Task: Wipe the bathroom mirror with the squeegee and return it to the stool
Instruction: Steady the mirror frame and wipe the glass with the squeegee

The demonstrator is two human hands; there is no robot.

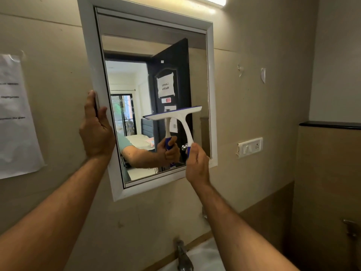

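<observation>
A white-framed mirror point(212, 90) hangs on the beige wall. My left hand point(96, 132) grips the frame's left edge, thumb on the front and fingers around the side. My right hand point(196, 165) is closed around the blue grip of a white squeegee point(175, 116). Its blade lies almost level against the glass in the lower right part of the mirror. The glass reflects a dark door, a lit room, my arm and the squeegee. No stool is in view.
A paper notice point(17, 118) is taped to the wall at the left. A switch and socket plate point(250, 147) sits right of the mirror. A metal tap point(183, 257) and a white basin point(207, 257) are below. A dark ledge point(330, 125) runs along the right wall.
</observation>
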